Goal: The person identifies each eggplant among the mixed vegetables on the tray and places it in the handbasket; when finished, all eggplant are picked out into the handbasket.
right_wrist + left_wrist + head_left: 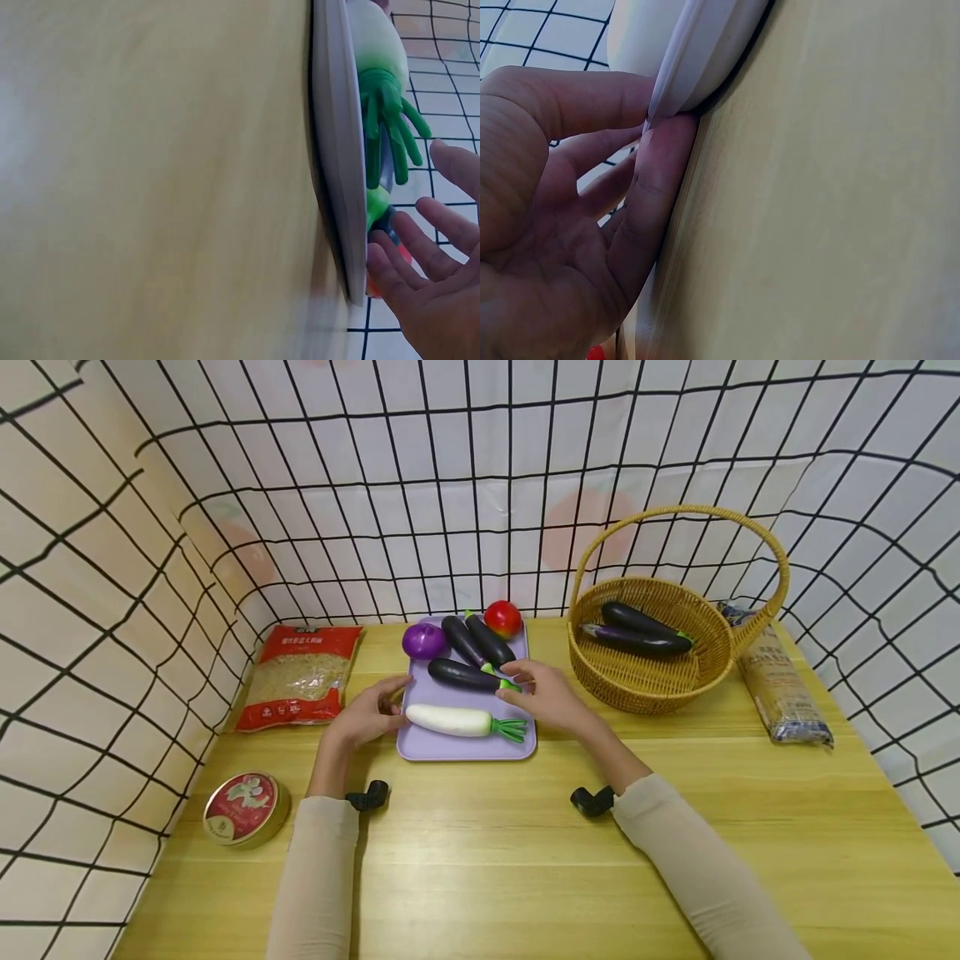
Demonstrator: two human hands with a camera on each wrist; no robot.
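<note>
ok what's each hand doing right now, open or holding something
Left hand: holding the tray by its edge.
Right hand: open, holding nothing.

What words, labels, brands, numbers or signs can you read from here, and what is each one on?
Red pasta bag: Chinese lettering near the top, seemingly ending "意大利面"; the rest of its print is too small to read.
Round tin: lettering on its red lid, too small to read.
Long packet by the basket: printed lettering, too blurred to read.
Tray: no lettering visible.
</note>
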